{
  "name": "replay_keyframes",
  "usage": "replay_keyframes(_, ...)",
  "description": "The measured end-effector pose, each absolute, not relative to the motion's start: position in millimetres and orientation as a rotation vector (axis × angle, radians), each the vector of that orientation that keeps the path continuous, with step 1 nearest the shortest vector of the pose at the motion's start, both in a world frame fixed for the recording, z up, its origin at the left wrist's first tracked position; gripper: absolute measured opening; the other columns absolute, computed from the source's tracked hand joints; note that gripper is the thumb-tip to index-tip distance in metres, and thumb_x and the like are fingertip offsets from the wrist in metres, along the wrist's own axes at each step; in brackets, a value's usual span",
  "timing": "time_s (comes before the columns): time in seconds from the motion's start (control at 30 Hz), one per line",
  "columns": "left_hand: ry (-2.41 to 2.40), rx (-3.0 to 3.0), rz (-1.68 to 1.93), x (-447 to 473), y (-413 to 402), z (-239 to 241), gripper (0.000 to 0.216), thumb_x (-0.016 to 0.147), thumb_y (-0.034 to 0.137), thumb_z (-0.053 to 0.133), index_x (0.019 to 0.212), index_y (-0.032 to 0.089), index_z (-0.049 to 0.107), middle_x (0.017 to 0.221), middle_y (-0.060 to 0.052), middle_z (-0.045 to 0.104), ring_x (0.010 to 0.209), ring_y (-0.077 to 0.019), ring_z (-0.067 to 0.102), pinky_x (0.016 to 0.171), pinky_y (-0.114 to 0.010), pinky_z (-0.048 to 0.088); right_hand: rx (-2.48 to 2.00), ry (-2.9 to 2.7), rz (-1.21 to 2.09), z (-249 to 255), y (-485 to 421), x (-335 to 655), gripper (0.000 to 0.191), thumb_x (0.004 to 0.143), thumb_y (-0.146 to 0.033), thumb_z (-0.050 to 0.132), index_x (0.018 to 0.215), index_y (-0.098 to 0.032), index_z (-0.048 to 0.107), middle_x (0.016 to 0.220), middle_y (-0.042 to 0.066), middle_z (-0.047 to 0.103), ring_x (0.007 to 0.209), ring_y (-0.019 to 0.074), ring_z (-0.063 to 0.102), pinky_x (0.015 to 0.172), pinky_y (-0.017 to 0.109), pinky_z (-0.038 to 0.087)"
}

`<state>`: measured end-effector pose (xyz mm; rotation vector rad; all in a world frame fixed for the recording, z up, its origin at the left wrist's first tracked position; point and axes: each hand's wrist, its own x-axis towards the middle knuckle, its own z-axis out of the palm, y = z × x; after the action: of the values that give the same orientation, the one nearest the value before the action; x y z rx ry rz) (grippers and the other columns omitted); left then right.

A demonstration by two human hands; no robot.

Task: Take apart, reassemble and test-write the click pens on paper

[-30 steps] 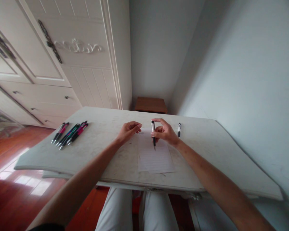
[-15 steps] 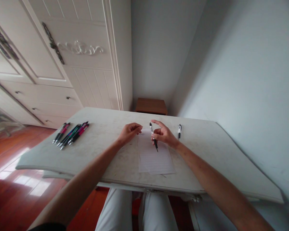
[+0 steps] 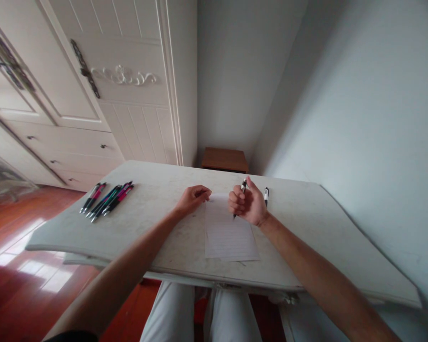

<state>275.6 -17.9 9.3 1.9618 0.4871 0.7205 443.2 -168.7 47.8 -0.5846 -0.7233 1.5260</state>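
Observation:
My right hand (image 3: 247, 205) is closed in a writing grip around a black-and-white pen (image 3: 243, 184), its tip touching the upper part of a lined sheet of paper (image 3: 228, 235). My left hand (image 3: 193, 197) rests with curled fingers on the sheet's top left corner. The sheet lies flat on a pale tabletop (image 3: 157, 223) in front of me. A second black-and-white pen (image 3: 266, 194) lies on the table just right of my right hand.
Several pens (image 3: 107, 198) with pink, green and black barrels lie in a row at the table's far left. A white wardrobe (image 3: 92, 95) stands at the left, a grey wall at the right, a small wooden stand (image 3: 224, 160) behind the table.
My right hand has turned the pen from a loose fingertip hold into a closed writing grip, with the tip down on the paper. My left hand stayed on the sheet's corner.

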Motion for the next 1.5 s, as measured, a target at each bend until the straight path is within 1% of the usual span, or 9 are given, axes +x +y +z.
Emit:
replay_keyframes(0.1,0.492,1.958,0.730,275,-16,8,0.032,0.081,0.045,0.061,0.081,0.014,0.068,0.069,-0.004,0.068,0.063,-0.0141,0.059,0.061,-0.025,0.046,-0.524,-0.740,1.547,50,-172,440,0.050,0.088,-0.055,0.049,0.054,-0.020,0.035,0.049,-0.006,0.027,0.042,0.0083,0.021,0.041,0.023,0.023)
replay_keyframes(0.37,0.483,1.968,0.742,275,-14,4,0.032,0.082,0.046,0.060,0.081,0.014,0.067,0.068,-0.004,0.068,0.062,-0.0136,0.059,0.061,-0.025,0.047,-0.537,-0.695,1.591,52,-172,437,0.049,0.091,-0.058,0.042,0.061,-0.020,0.043,0.049,-0.008,0.026,0.042,0.0077,0.016,0.041,0.020,0.022)
replay_keyframes(0.53,0.498,1.969,0.727,275,-17,8,0.032,0.082,0.045,0.060,0.081,0.014,0.068,0.069,-0.004,0.068,0.062,-0.0137,0.059,0.061,-0.025,0.047,-0.534,-0.707,1.583,49,-172,439,0.046,0.087,-0.057,0.045,0.059,-0.020,0.045,0.046,-0.008,0.024,0.040,0.0075,0.015,0.039,0.020,0.022)
replay_keyframes(0.73,0.493,1.984,0.729,275,-17,8,0.032,0.082,0.045,0.059,0.082,0.014,0.068,0.069,-0.004,0.068,0.061,-0.0139,0.059,0.060,-0.025,0.047,-0.598,-0.686,1.527,47,-170,437,0.049,0.086,-0.063,0.048,0.062,-0.020,0.048,0.045,-0.009,0.024,0.039,0.0065,0.013,0.038,0.019,0.021)
replay_keyframes(0.87,0.495,1.994,0.733,276,-16,6,0.031,0.082,0.043,0.060,0.082,0.014,0.069,0.069,-0.004,0.068,0.062,-0.0139,0.059,0.060,-0.024,0.047,-0.586,-0.713,1.530,44,-169,436,0.045,0.085,-0.058,0.049,0.061,-0.020,0.050,0.045,-0.009,0.023,0.038,0.0068,0.013,0.037,0.019,0.023)
replay_keyframes(1.0,0.495,1.995,0.731,275,-16,7,0.030,0.082,0.043,0.059,0.083,0.014,0.069,0.070,-0.004,0.069,0.064,-0.0139,0.060,0.062,-0.025,0.047,-0.526,-0.655,1.418,43,-169,435,0.042,0.086,-0.056,0.051,0.064,-0.020,0.055,0.045,-0.009,0.024,0.038,0.0068,0.012,0.038,0.019,0.022)
replay_keyframes(1.2,0.510,2.003,0.729,275,-15,5,0.031,0.083,0.044,0.060,0.083,0.014,0.069,0.072,-0.004,0.070,0.066,-0.0146,0.061,0.064,-0.025,0.048,-0.541,-0.547,1.251,44,-167,440,0.043,0.085,-0.061,0.054,0.070,-0.021,0.058,0.046,-0.009,0.025,0.038,0.0070,0.015,0.038,0.020,0.021)
replay_keyframes(1.37,0.503,2.017,0.728,275,-13,3,0.030,0.083,0.043,0.059,0.085,0.014,0.069,0.074,-0.004,0.070,0.067,-0.0152,0.062,0.065,-0.026,0.049,-0.565,-0.529,1.202,42,-168,445,0.041,0.086,-0.056,0.050,0.066,-0.021,0.059,0.043,-0.009,0.024,0.038,0.0079,0.011,0.036,0.022,0.019)
replay_keyframes(1.5,0.516,2.030,0.727,275,-13,4,0.030,0.083,0.043,0.060,0.082,0.015,0.069,0.072,-0.004,0.070,0.067,-0.0157,0.062,0.064,-0.026,0.049,-0.602,-0.537,1.162,45,-169,445,0.043,0.085,-0.061,0.050,0.073,-0.022,0.063,0.045,-0.009,0.024,0.037,0.0083,0.013,0.036,0.022,0.020)
